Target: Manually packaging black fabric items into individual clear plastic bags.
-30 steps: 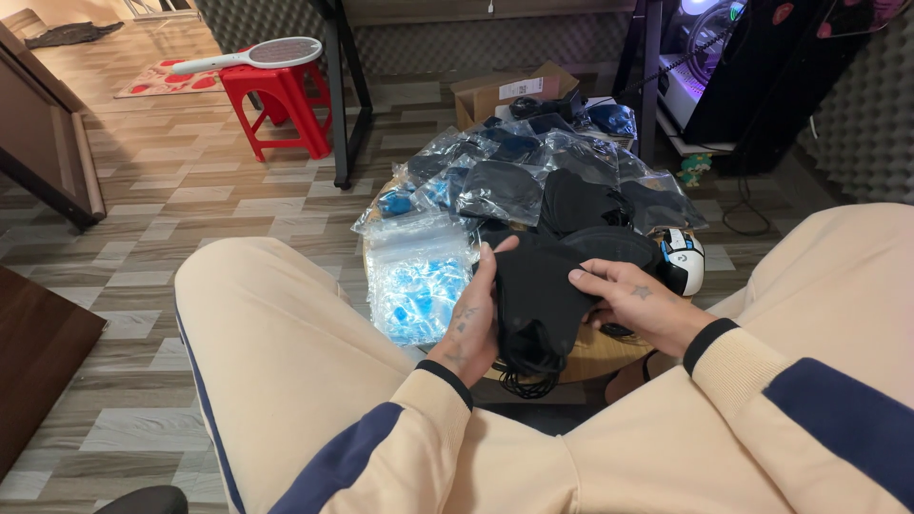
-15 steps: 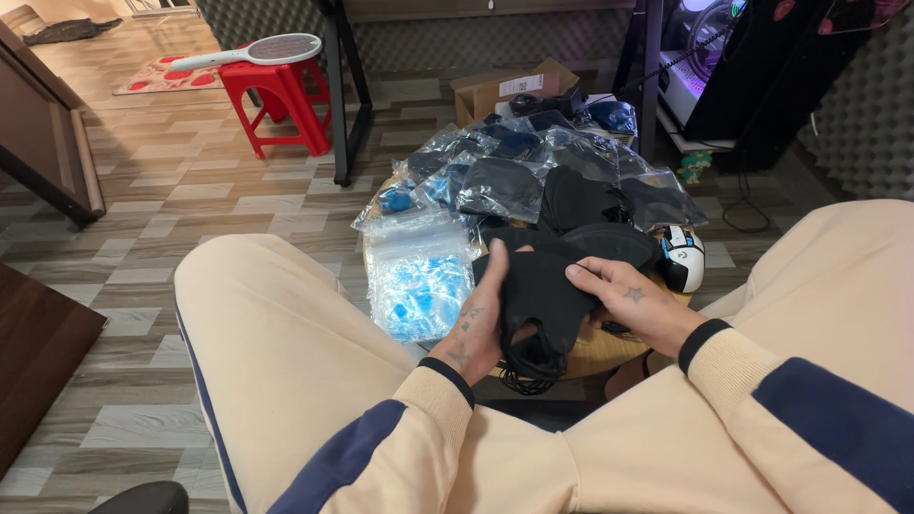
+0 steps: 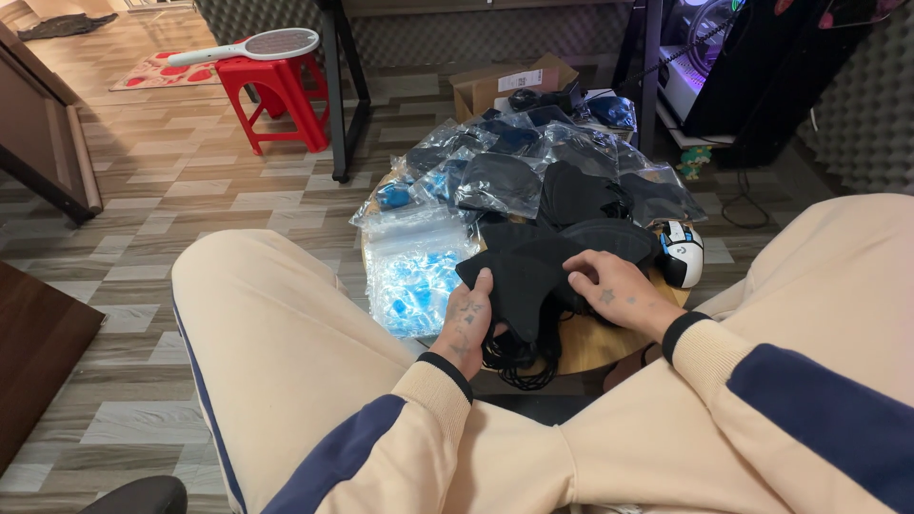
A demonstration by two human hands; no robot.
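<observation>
A red stool (image 3: 278, 97) stands on the wooden floor (image 3: 190, 190), bearing a white racket-shaped swatter (image 3: 255, 46); right of the stool sits a cardboard box (image 3: 509, 84).

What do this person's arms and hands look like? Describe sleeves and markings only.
Both arms wear cream sweatshirt sleeves with navy blue panels and black ribbed cuffs. The left hand is bare, with small dark tattoo marks on its back. The right hand is bare too, with a small star-like tattoo. No gloves, rings or watch show.

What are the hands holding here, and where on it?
A black fabric mask: left hand grips its left edge, right hand presses its right side.
</observation>
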